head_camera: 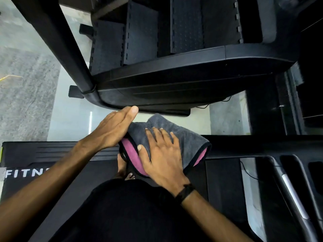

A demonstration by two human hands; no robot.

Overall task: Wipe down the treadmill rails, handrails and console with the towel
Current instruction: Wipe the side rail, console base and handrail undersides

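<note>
A grey towel (185, 137) with a pink underside and black hem is folded over something dark, whose rounded end shows under its left edge. My right hand (162, 158) lies flat on top of the towel, fingers straight, thumb at the pink fold. My left hand (113, 128) presses its straight fingers against the towel's left side. Below my hands is the black treadmill deck (73, 172) with white lettering at its left. The treadmill's black console moulding (286, 165), with recesses and a silver strip, lies at the lower right.
A black stair-climber machine (174, 81) with textured steps fills the top of the view, its upright post (57, 41) slanting down at the left. Grey floor (26, 105) and a pale glossy strip lie at the left. A thin cable (248, 172) runs near the console.
</note>
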